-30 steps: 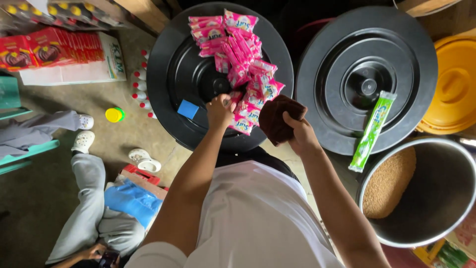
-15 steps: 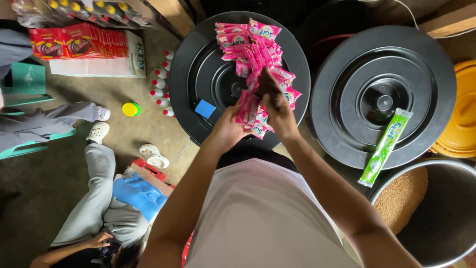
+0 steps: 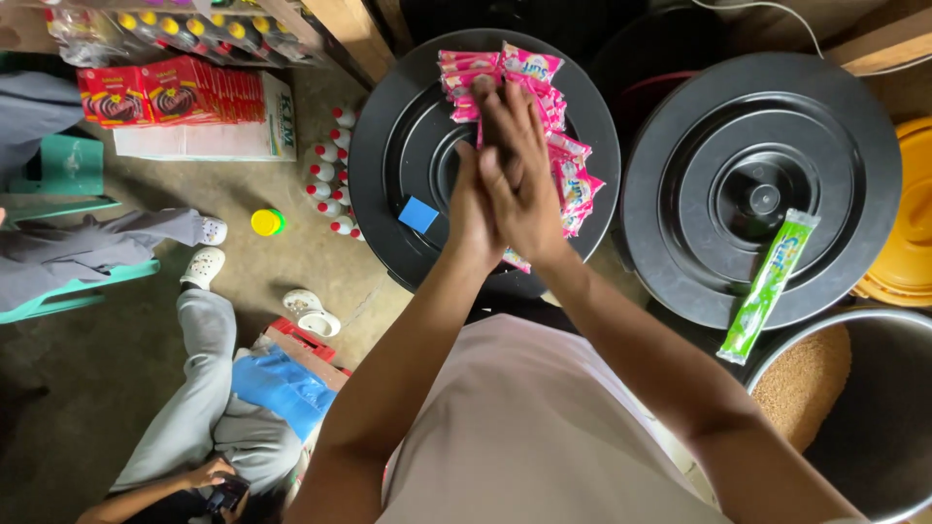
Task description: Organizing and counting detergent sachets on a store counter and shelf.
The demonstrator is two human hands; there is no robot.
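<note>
A bundle of pink sachets [image 3: 576, 180] lies across a round black bin lid [image 3: 388, 146] in front of me. My left hand [image 3: 470, 215] and my right hand [image 3: 522, 170] are pressed together over the middle of the bundle. The right hand's fingers are stretched flat toward the far end, and sachets are squeezed between the palms. More pink sachets [image 3: 464, 73] stick out beyond my fingertips and below my wrists. A small blue square [image 3: 418, 214] rests on the same lid, just left of my left hand.
A second black lid [image 3: 699, 126] at the right carries a green sachet strip [image 3: 767, 286]. A metal pot of brown grain [image 3: 825, 388] and a yellow lid [image 3: 913, 223] stand at the far right. At the left are red-capped bottles [image 3: 328, 184], red packets on a box [image 3: 175, 97], and a person seated on the floor [image 3: 204, 388].
My right hand held a dark object apart from the left; both hands then met over the pink sachets and have slid further up the bundle, pressed together.
</note>
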